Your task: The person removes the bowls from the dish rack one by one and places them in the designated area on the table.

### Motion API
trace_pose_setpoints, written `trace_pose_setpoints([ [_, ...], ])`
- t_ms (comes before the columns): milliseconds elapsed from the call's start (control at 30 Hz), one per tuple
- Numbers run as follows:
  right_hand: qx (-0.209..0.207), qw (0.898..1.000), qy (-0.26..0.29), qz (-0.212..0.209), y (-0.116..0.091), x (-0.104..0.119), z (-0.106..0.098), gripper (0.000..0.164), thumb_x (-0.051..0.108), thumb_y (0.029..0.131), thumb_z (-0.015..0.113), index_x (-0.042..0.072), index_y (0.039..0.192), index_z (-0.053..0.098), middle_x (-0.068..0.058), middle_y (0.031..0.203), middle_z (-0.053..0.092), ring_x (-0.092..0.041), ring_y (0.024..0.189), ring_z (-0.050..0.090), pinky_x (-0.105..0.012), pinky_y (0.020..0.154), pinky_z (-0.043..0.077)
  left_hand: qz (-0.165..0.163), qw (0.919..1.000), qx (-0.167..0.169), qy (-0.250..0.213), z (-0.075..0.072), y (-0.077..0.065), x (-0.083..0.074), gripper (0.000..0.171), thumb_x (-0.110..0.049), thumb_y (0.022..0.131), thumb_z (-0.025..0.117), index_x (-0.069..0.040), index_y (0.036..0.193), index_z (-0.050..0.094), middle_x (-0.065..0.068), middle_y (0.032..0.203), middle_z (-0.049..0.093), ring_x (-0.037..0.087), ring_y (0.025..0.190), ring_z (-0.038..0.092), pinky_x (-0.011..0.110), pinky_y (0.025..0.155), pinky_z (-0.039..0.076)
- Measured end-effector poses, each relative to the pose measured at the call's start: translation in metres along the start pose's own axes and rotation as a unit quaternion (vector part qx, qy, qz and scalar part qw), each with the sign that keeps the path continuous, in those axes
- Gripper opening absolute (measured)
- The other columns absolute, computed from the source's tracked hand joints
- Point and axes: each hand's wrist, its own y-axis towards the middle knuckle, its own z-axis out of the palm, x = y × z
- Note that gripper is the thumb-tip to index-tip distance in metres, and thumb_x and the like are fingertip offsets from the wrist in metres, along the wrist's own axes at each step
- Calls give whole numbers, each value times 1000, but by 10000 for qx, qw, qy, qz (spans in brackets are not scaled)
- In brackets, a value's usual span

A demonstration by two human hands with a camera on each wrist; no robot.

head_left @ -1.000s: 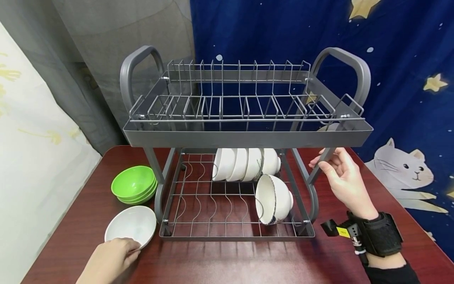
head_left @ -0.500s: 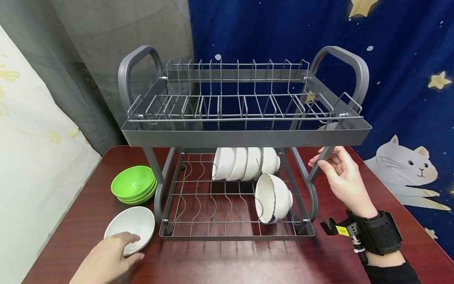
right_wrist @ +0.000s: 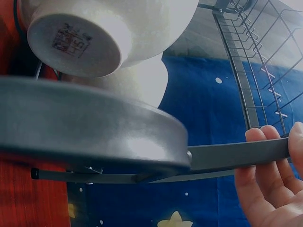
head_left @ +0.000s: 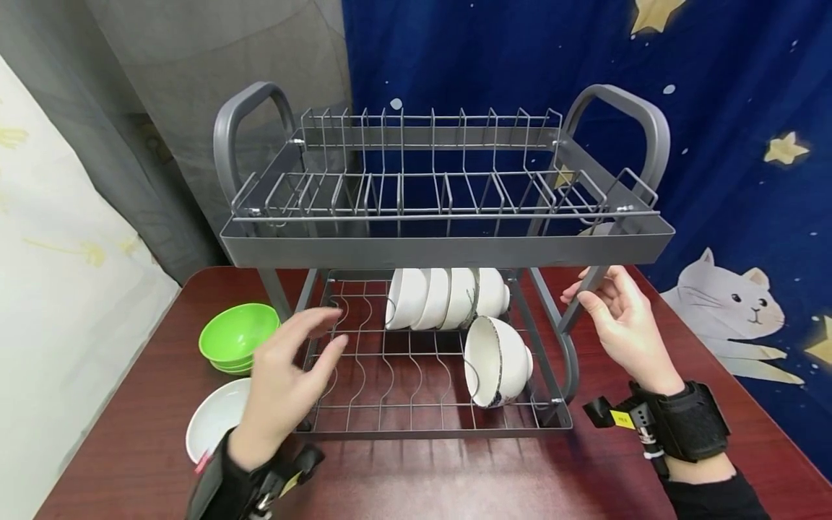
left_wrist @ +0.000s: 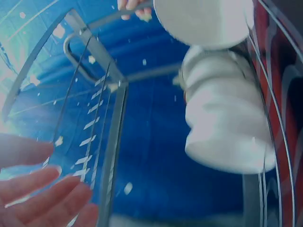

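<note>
My left hand is in the air in front of the grey dish rack, at its left side. Its fingers and thumb are spread apart and hold nothing. Behind that wrist a white bowl lies on the table, partly covered. My right hand holds the rack's right front post, fingers and thumb on either side of it. Several white bowls stand on edge in a row at the back of the lower tier. Nearer the front right, white bowls with a dark patterned rim stand nested on edge.
Stacked green bowls sit on the dark red table, left of the rack. The upper tier's wire dividers overhang the lower bowls. Blue star-patterned cloth hangs behind.
My left hand has let go of the white bowl on the table and moved up and right to the rack's left side. The right hand stays on the post.
</note>
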Motion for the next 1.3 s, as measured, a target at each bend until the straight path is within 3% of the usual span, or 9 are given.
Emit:
trace_pose_setpoints([
  [167,15,10000,-39,54,0,0,0,20,-3,93,46,7,110,46,-2,93,58,-7,89,60,-12,80,47,-860,9952,131,-440,35,18,4,29,0,77,70,1,105,63,12,100,65,23,85,65,25,76,53],
  [367,22,10000,15,41,1,0,-2,20,-4,93,46,7,109,46,-2,92,59,-7,90,60,-11,82,46,-2081,9696,728,-1064,64,40,12,32,-7,82,67,3,111,59,18,105,63,27,94,63,31,80,53],
  [567,38,9999,91,29,1,-2,-1,21,-4,93,45,7,110,46,-3,93,59,-7,90,60,-12,81,47,-2703,9530,1189,-677,88,50,25,36,-12,83,65,5,113,58,19,103,64,28,92,64,35,79,53],
  [833,-31,9998,-103,136,0,-1,-1,20,-3,93,46,6,111,46,-2,93,60,-7,91,60,-11,82,46,-3042,9395,1493,-491,104,53,35,39,-12,81,68,8,112,58,21,99,65,30,88,65,37,77,53],
  [1300,-7,9997,228,-51,0,-3,0,21,-6,92,46,5,110,47,-3,93,60,-8,90,61,-12,82,47,-3114,9372,1474,-551,118,47,44,21,-8,83,65,6,99,65,18,86,68,27,81,65,35,73,53],
])
